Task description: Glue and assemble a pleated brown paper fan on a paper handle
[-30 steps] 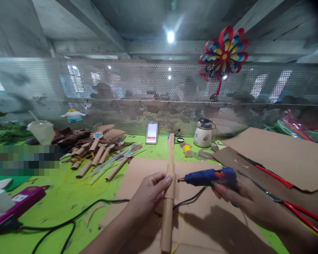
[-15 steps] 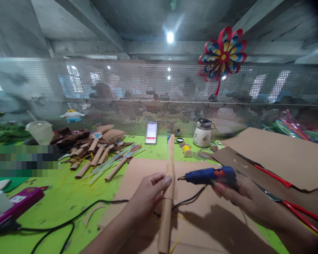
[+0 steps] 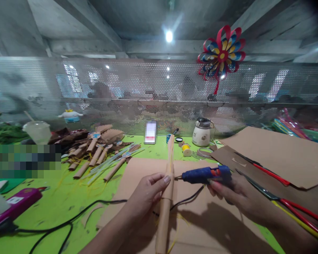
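near centre, my left hand [image 3: 149, 190] pinches the rolled brown paper tube [image 3: 164, 220]; right of it, my right hand [image 3: 234, 192] grips the blue plastic glue gun [image 3: 197, 175]. i'd steady its metal nozzle [image 3: 178, 178], thumb [image 3: 166, 180] clear.

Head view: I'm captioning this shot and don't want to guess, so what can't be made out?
All in the head view:
- Left fingertips behind the brown tube: hidden by tube and left hand.
- Handle of the glue gun: mostly covered by the right hand.
- Whether the gun's tip touches the tube: gap too small to tell.
- Phone screen: pixelated.
- Rest of the power strip: cut off by the left edge.
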The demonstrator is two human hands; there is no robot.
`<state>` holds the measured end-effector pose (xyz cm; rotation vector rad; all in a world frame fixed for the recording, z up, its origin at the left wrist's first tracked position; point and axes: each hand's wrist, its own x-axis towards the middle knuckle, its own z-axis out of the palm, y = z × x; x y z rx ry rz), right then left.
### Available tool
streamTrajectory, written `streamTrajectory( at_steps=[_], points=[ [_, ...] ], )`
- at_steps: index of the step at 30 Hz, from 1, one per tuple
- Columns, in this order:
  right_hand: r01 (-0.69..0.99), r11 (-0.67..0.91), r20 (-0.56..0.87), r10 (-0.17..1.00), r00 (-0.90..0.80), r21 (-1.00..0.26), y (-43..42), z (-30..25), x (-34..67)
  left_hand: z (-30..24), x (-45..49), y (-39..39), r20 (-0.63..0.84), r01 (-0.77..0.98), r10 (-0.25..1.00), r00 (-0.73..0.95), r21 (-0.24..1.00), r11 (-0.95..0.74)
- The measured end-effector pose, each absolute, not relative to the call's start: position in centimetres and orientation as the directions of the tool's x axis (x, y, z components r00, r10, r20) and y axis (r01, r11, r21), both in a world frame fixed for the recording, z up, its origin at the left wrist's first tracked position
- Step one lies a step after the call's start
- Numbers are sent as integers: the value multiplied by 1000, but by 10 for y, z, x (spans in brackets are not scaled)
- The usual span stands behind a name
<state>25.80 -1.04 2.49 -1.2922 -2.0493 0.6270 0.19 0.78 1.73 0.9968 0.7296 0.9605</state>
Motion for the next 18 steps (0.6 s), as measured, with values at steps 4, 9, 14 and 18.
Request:
streamTrajectory(
  at_steps=[4, 9, 14, 18],
  points=[
    [605, 421, 284, 906, -313, -676, -9, 27, 258, 18, 2, 6, -80, -335, 912, 403, 914, 228],
    [591, 410, 263, 910, -321, -695, -9, 25, 262, 19, 2, 6, -89, -339, 919, 383, 912, 230],
    [580, 410, 242, 906, -347, -704, -11, 25, 262, 17, 0, 7, -69, -341, 916, 396, 915, 216],
    [585, 405, 236, 908, -345, -703, -13, 28, 257, 16, 0, 6, -56, -350, 918, 392, 914, 205]
  ],
)
